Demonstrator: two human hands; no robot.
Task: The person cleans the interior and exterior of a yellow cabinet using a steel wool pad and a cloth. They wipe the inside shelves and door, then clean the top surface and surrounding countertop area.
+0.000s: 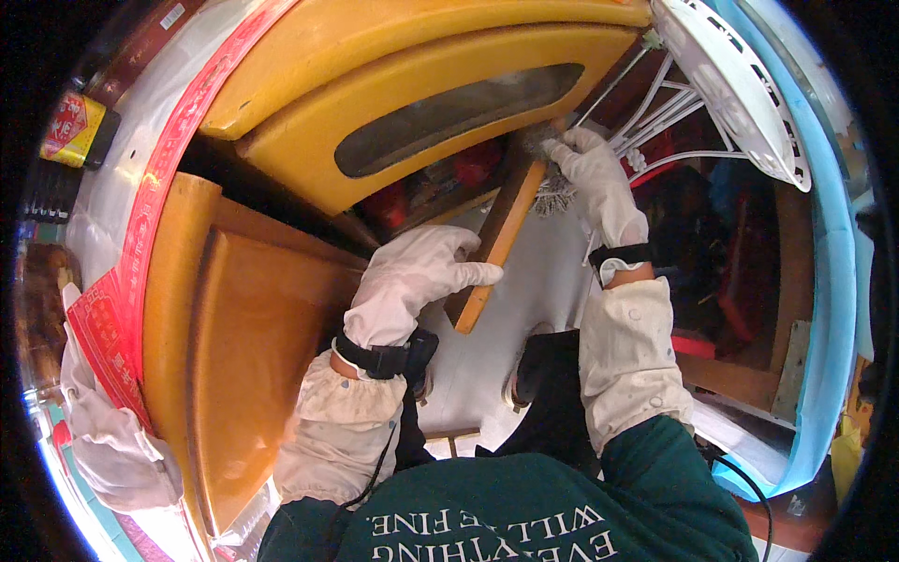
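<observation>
Both my hands wear white cloth gloves. My left hand point(421, 281) grips the near part of a wooden panel point(506, 239), its thumb across the yellow-brown edge. The panel is seen almost edge-on and looks like an open cabinet door; I cannot tell how it is attached. At its far end my right hand point(590, 172) pinches a grey scouring pad, likely steel wool point(539, 139), against or very close to the wood. Above stands a yellow-brown wooden cabinet point(435, 91) with a dark oval inset. Its lower opening holds red things in shadow.
Grey mop-like strands point(555, 198) lie beyond the panel on the pale floor point(523, 281). A white perforated plastic rack point(737, 91) stands at right, beside a light blue cloth edge point(829, 281). At left are another wooden panel point(267, 337), red printed ribbon point(158, 183) and a spare glove point(112, 449).
</observation>
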